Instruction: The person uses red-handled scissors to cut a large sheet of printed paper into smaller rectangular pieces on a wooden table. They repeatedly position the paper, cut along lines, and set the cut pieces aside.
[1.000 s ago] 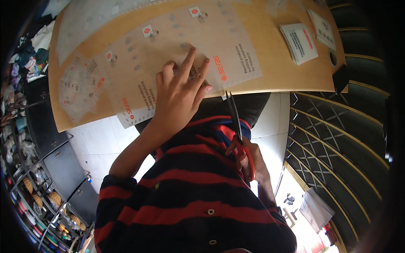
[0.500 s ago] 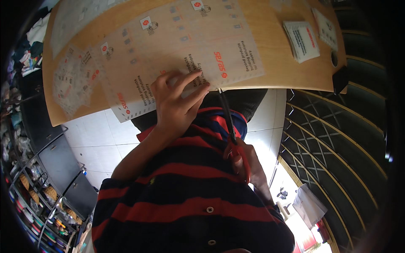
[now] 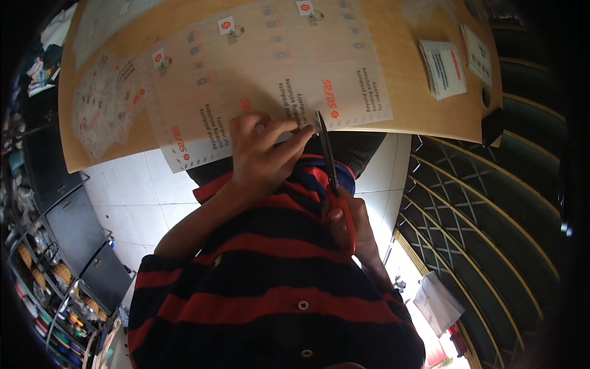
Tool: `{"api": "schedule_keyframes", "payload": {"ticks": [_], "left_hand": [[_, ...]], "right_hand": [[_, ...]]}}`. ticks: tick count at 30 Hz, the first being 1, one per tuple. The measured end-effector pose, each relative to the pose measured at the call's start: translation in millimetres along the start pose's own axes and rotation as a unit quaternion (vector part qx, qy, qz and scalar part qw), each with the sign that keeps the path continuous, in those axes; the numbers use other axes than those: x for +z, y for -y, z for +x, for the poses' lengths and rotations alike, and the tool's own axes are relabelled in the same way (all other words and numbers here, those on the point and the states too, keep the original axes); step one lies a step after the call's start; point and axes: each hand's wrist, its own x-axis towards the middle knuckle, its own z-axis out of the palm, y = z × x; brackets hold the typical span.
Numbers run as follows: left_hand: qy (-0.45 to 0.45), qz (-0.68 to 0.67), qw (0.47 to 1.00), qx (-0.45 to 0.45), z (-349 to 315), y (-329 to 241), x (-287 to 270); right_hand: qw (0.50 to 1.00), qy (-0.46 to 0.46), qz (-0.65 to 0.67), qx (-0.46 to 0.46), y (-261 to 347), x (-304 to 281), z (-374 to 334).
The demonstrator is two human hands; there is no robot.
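A large translucent printed sheet lies on the wooden table, its near edge hanging over the table's front. My left hand is at that near edge, fingers bent and the thumb and forefinger closed on the sheet. Scissors with red handles and long dark blades are held in my right hand. The blades point away from me, their tips at the sheet's edge just right of my left fingertips. One blade tip shows over the sheet.
Small printed pieces lie in a loose heap at the table's left. A neat stack of printed cards and another stack sit at the right. Black cabinets stand left on the tiled floor; a folding metal gate is at right.
The scissors have moved up and slightly left, their tips now farther over the sheet's edge. My left hand stays at the same edge. The whole view has shifted a little.
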Motion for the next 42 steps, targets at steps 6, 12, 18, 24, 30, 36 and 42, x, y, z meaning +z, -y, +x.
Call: {"api": "schedule_keyframes", "payload": {"ticks": [6, 12, 18, 24, 30, 36, 42], "left_hand": [[-0.004, -0.003, 1.0, 0.001, 1, -2, 0], [0.003, 0.002, 1.0, 0.01, 1, 1, 0], [0.01, -0.007, 1.0, 0.025, -2, 1, 0], [-0.009, -0.012, 0.999, 0.039, -4, 3, 2], [-0.02, -0.024, 0.999, 0.037, -4, -2, -2], [-0.015, -0.026, 0.999, 0.033, -3, -1, -4], [-0.016, -0.044, 0.998, 0.031, -5, -5, -6]], "right_hand": [[0.998, -0.048, -0.041, -0.015, -6, 13, 2], [0.997, -0.034, -0.043, 0.049, -4, 10, -1], [1.0, -0.015, -0.016, -0.002, 2, -2, 4], [0.998, -0.032, -0.041, -0.02, 3, 0, 8], [0.999, -0.03, -0.04, -0.014, 7, 2, 14], [0.999, -0.031, -0.029, -0.028, 17, -1, 20], [0.999, -0.029, -0.024, -0.006, 25, -1, 27]]}}
